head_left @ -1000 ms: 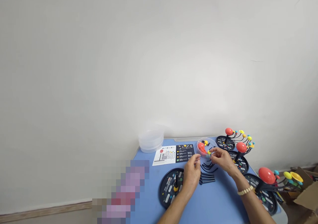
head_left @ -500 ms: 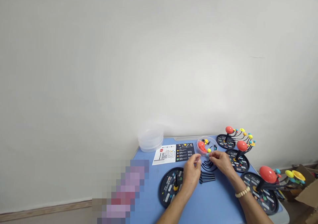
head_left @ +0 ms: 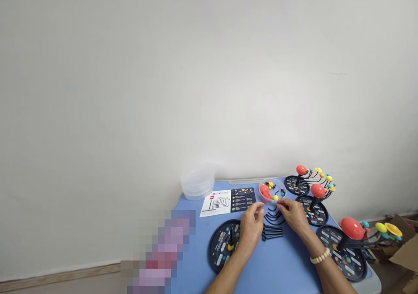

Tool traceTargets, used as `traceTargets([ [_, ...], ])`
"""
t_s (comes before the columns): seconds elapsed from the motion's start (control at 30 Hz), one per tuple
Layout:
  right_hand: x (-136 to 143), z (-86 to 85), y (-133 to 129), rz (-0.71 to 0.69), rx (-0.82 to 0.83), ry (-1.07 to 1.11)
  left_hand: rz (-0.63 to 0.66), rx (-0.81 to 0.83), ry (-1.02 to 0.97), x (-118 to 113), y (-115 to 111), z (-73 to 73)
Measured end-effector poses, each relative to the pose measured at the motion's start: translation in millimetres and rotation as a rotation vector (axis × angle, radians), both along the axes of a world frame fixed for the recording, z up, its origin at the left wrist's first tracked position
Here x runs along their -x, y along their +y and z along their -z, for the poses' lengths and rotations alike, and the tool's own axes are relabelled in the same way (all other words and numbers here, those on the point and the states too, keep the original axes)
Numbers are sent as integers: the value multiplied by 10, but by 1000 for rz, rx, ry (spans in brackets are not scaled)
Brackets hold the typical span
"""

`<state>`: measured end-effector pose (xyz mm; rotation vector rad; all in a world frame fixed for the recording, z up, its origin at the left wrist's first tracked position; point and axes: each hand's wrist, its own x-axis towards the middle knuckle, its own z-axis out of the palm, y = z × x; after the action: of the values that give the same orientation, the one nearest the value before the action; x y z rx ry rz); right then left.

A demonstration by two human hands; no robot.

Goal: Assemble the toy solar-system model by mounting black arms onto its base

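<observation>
My left hand point(head_left: 252, 228) is over the blue table point(head_left: 261, 270), fingers curled with a gap between thumb and fingertips, and nothing shows in it. It partly covers a round black base point(head_left: 219, 248) with a short upright post. My right hand point(head_left: 293, 214) has thumb and forefinger pinched together; what they hold, if anything, is too small to tell. Just left of it, curved black rods point(head_left: 273, 218) lie on the table, with straight black rods point(head_left: 273, 232) nearer me. A clear round tray point(head_left: 284, 197) beyond the fingers contains a red ball, a yellow ball and small parts.
Three assembled planet models stand along the right side, with red balls point(head_left: 318, 191) on black bases point(head_left: 346, 259). A printed sheet point(head_left: 217, 203) lies left of the tray, near stacked clear containers point(head_left: 197, 185). An open cardboard box point(head_left: 405, 252) is at the far right.
My right hand has shifted slightly right and its fingertips have moved away from the bluish spot at the tray's near edge. The yellow ball in the tray has moved slightly. My left hand has hardly moved.
</observation>
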<state>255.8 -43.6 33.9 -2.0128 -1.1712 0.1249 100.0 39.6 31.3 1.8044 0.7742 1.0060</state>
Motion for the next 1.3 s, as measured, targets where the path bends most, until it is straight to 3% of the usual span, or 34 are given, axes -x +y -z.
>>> traceTargets([
  [0.23, 52, -77, -73, -52, 31, -121, -7, -2, 9, 6, 10, 4],
  [0.43, 190, -143, -89, -198, 203, -453, -9, -6, 13, 2, 12, 6],
  [0.57, 212, -146, -87, -210, 226, -481, -10, -19, 10, 13, 2, -10],
  [1.13, 227, -124, -109, -182, 242, -471, 2, -23, 14, 34, -8, -34],
  [1.3, 208, -306, -81, -63, 253, -525, -7, -25, 14, 24, -15, -35],
])
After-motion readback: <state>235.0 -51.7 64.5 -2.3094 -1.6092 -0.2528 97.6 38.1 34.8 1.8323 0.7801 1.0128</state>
